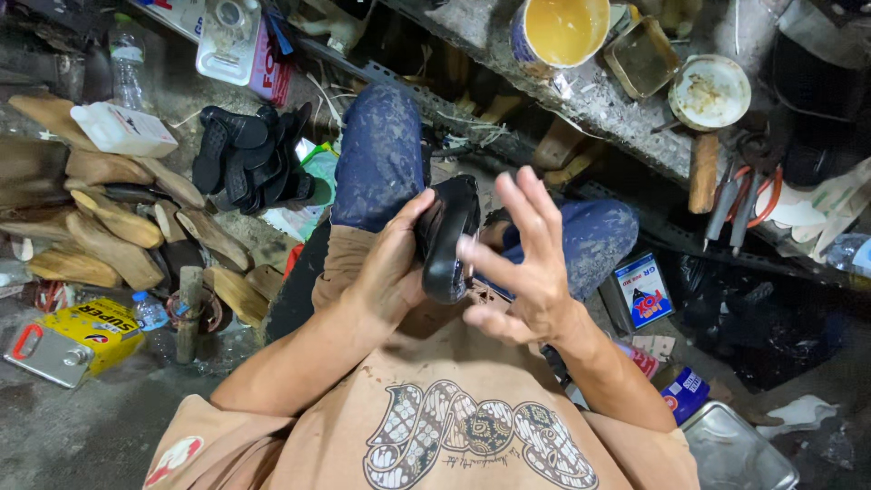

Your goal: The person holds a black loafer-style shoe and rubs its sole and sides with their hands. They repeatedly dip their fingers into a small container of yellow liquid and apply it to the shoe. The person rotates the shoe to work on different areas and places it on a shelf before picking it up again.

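1. Heap of flat black rubber shoe soles [249, 159], on the floor, upper left.
2. Carved tan wooden shoe lasts [109, 222], piled at the left edge.
3. Yellow rectangular metal can with red handle [77, 340], lying flat, lower left.
4. White plastic jug [122, 130], on its side above the lasts.
5. Round tin of yellow glue [558, 32], open, on the grey shelf [599, 100].
6. Shallow white round dish [709, 91], stained, on the same shelf.
7. Pliers with orange handles [739, 204], at the shelf's right.
8. Small blue square tin [642, 290], on the floor, right.
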